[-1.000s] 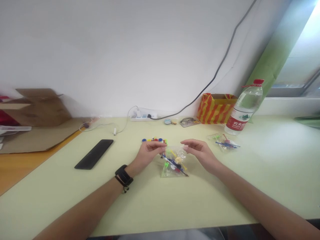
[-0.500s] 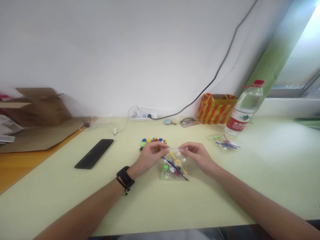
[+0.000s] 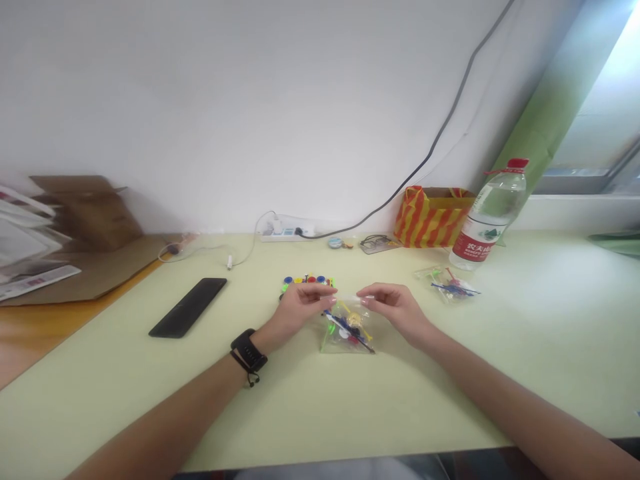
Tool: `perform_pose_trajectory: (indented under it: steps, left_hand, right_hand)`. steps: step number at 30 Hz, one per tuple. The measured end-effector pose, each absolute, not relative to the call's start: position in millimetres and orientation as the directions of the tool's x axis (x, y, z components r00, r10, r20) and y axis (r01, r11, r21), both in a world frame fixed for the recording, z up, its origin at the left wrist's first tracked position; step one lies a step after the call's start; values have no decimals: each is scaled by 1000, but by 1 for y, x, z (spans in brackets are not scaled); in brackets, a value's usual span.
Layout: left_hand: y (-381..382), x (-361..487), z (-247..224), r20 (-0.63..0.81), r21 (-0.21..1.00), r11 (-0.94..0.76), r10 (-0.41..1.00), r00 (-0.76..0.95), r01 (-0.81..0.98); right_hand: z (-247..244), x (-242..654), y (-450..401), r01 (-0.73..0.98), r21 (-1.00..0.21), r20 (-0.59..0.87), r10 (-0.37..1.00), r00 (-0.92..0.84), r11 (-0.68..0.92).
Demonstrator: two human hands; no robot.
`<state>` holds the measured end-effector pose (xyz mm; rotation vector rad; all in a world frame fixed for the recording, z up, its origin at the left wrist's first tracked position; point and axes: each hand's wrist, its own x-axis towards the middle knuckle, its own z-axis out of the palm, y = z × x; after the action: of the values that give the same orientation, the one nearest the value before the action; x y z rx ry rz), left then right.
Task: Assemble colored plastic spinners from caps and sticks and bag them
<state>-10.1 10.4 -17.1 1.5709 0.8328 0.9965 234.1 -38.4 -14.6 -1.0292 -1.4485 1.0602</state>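
Observation:
A clear zip bag with small coloured plastic parts inside hangs between my hands, its opening edge at the top. The thumb and fingers of my left hand pinch its upper left corner. At the upper right corner, my right hand grips the same edge. Yellow, blue, white, green and red pieces show through the film. Partly hidden behind my left hand lies a group of coloured round plastic pieces. Another clear bag of coloured parts rests on the table to the right.
A black flat slab lies left on the pale table. Along the wall are a power strip, a striped paper bag and a large water bottle. A cardboard box stands far left.
The held bag and both hands have shifted slightly; the bag's lower edge is a little higher. At the far left, white papers or packages have moved into view before the cardboard box.

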Motion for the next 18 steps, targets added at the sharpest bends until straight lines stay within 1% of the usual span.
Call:
perform_pose_trajectory:
  steps: [2, 5, 8, 12, 16, 18]
  left_hand:
    - [11, -10, -16, 213, 964, -261, 877, 430, 55]
    - [11, -12, -12, 277, 912, -383, 837, 472, 144]
    - [10, -15, -8, 320, 865, -459, 817, 480, 203]
    - [8, -15, -8, 336, 865, -469, 803, 492, 176]
    - [9, -14, -13, 331, 905, -417, 814, 478, 82]
    - [9, -14, -14, 318, 919, -389, 829, 460, 67]
  right_hand:
    - [-15, 233, -38, 103, -962, 242, 966, -93, 251]
    - [-16, 233, -37, 150, -948, 265, 958, -107, 279]
    - [-15, 233, -37, 159, -935, 303, 947, -109, 317]
    - [-14, 234, -37, 152, -920, 350, 932, -97, 361]
    - [-16, 238, -36, 83, -928, 352, 928, -118, 363]
    - [-16, 240, -37, 73, -931, 347, 928, -136, 359]
